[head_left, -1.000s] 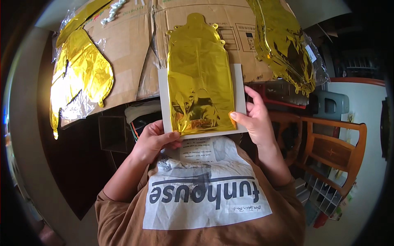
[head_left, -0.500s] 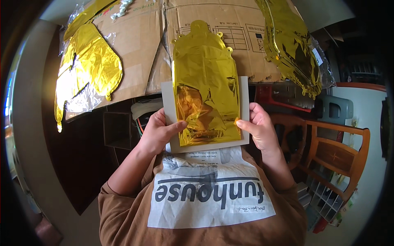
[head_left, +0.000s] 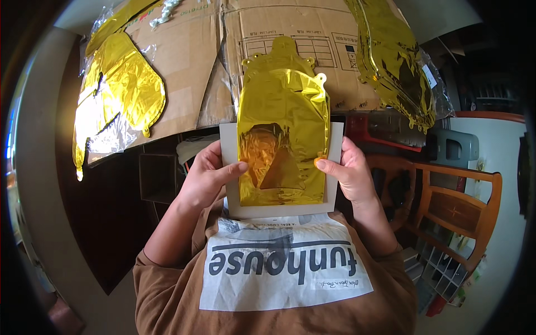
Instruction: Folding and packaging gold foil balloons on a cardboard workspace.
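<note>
A folded, shiny gold foil balloon (head_left: pixel 285 111) lies on a pale flat card (head_left: pixel 279 213) held in front of my chest. My left hand (head_left: pixel 207 174) is closed on the card's left edge, thumb on top reaching the foil's margin. On the opposite side my right hand (head_left: pixel 352 172) grips the right edge, its thumb touching the balloon near a small tab. The fingers of both hands are mostly hidden beneath the card. The balloon's far end, with small round tabs, extends beyond the card over the cardboard.
Flattened cardboard (head_left: pixel 184 67) covers the surface ahead. A gold foil balloon (head_left: pixel 134 78) lies on its left, drooping over the edge; another gold foil balloon (head_left: pixel 391 67) hangs over at the right. A wooden chair (head_left: pixel 458 209) and a grey-green plastic stool (head_left: pixel 472 146) stand to the right.
The card and balloon have come slightly nearer my body. The balloon's far part has bent into a rounded fold, with its tabs shifted. Both hands keep their grip.
</note>
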`<state>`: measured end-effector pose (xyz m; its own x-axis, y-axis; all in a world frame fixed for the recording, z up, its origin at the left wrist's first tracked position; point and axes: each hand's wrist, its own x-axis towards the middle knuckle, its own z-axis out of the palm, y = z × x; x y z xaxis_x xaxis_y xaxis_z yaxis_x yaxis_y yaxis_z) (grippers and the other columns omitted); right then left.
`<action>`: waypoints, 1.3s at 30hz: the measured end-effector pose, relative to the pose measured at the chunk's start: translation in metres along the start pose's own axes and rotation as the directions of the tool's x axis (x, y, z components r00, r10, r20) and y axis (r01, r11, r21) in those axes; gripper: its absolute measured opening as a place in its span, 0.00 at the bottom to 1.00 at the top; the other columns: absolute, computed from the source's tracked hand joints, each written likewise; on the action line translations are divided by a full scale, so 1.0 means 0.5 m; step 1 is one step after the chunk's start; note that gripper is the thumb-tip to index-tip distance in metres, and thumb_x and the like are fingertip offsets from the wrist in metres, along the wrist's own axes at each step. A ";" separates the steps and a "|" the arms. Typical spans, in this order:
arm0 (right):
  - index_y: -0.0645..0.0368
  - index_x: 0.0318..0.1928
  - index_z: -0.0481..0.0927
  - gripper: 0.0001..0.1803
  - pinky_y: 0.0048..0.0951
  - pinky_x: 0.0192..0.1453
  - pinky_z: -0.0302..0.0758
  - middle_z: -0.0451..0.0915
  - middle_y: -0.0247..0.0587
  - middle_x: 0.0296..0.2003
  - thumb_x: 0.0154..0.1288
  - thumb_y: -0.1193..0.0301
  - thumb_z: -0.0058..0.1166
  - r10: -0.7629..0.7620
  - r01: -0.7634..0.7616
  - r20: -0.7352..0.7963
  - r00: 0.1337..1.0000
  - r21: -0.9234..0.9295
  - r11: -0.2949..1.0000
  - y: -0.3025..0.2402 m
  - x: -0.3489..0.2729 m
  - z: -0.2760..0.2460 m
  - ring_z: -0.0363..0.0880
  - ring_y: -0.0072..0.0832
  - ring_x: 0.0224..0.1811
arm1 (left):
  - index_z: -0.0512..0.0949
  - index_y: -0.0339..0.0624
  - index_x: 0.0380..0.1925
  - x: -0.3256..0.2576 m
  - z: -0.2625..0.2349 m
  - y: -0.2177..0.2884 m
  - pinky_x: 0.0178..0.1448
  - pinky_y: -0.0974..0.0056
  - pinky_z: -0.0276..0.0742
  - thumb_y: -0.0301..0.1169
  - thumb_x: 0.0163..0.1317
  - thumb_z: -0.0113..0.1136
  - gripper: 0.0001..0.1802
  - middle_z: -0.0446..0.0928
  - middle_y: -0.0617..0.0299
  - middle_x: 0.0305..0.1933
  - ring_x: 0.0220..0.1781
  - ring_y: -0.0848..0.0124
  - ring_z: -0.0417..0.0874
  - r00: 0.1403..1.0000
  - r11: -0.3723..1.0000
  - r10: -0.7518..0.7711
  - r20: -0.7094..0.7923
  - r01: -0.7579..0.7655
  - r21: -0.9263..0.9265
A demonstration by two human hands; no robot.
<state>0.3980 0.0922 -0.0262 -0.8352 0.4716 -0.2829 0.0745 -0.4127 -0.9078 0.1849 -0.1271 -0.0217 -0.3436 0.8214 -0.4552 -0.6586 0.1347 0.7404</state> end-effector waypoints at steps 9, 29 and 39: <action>0.62 0.63 0.72 0.27 0.24 0.62 0.74 0.83 0.36 0.50 0.66 0.77 0.66 -0.011 0.011 -0.023 1.000 0.024 1.000 -0.013 -0.003 -0.007 0.80 0.19 0.52 | 0.76 0.36 0.58 -0.001 0.015 -0.005 0.62 0.65 0.80 0.20 0.66 0.66 0.20 0.85 0.60 0.53 0.54 0.74 0.84 0.995 0.990 0.099 -0.022 -0.096 0.107; 0.58 0.71 0.72 0.34 0.18 0.53 0.78 0.84 0.33 0.52 0.65 0.86 0.63 -0.214 0.234 0.131 0.968 -0.166 0.958 -0.063 -0.001 -0.026 0.80 0.14 0.49 | 0.61 0.33 0.75 -0.015 0.031 0.113 0.79 0.59 0.60 0.16 0.46 0.77 0.54 0.67 0.53 0.74 0.77 0.63 0.67 0.848 0.447 0.277 0.452 -0.530 0.720; 0.60 0.48 0.81 0.16 0.17 0.43 0.77 0.84 0.25 0.35 0.61 0.83 0.68 -0.145 0.170 0.159 0.977 -0.162 0.972 -0.086 -0.012 -0.055 0.79 0.10 0.39 | 0.66 0.34 0.64 -0.054 0.092 0.127 0.71 0.64 0.71 0.10 0.46 0.73 0.43 0.72 0.57 0.65 0.68 0.71 0.72 0.978 0.665 0.161 0.134 -0.208 0.717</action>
<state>0.4148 0.1284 0.0063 -0.9130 0.3965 -0.0959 0.0184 -0.1947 -0.9807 0.1832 -0.1152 0.0602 -0.3520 0.8992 -0.2599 0.1131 0.3165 0.9418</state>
